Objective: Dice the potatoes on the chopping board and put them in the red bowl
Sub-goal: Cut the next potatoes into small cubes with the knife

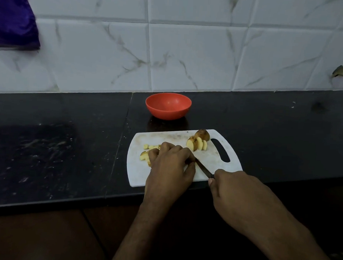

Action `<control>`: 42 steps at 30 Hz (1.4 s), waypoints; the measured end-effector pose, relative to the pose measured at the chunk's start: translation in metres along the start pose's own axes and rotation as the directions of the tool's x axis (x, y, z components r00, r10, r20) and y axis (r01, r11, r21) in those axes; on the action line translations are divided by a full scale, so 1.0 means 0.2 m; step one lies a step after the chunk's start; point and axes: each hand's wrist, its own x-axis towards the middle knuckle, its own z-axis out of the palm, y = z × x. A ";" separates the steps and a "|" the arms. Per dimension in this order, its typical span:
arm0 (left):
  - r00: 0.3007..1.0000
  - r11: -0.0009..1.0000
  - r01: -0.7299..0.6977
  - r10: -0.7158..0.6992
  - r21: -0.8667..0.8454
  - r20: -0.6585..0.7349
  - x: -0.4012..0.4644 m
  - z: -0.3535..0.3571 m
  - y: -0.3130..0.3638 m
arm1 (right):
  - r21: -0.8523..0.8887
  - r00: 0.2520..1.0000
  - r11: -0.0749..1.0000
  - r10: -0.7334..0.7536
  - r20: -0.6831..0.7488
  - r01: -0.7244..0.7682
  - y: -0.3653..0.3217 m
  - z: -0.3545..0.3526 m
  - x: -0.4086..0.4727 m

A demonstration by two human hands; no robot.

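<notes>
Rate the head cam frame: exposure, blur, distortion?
Head view: underexposed overall, with the black counter and the floor nearly swallowed; the red bowl and white chopping board still read clearly. Slight softness on the left hand and the knife. Wide-angle bowing shows in the tile lines and counter edge. No glare; only a faint reflection below the bowl.

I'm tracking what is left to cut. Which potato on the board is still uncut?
The brown-skinned potato at the board's far edge beside the handle slot; the others show pale cut faces.
</notes>
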 end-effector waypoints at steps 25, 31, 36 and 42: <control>0.989 0.989 -0.129 0.122 0.075 0.087 0.00 -0.01 -0.01 | -0.020 0.997 1.000 0.011 -0.074 -0.012 0.05 -0.06 -0.02; 0.994 0.995 0.089 -0.085 0.051 -0.075 0.00 0.01 0.00 | -0.032 0.998 0.998 0.055 -0.045 -0.056 0.08 -0.12 -0.04; 0.960 0.967 0.240 -0.224 0.083 -0.171 0.00 0.02 0.00 | 0.036 0.984 0.995 0.102 -0.149 -0.097 0.10 -0.09 0.04; 0.931 0.951 0.299 -0.273 0.080 -0.242 0.01 0.03 -0.01 | 0.151 0.922 0.988 0.082 -0.379 -0.025 0.10 0.03 0.27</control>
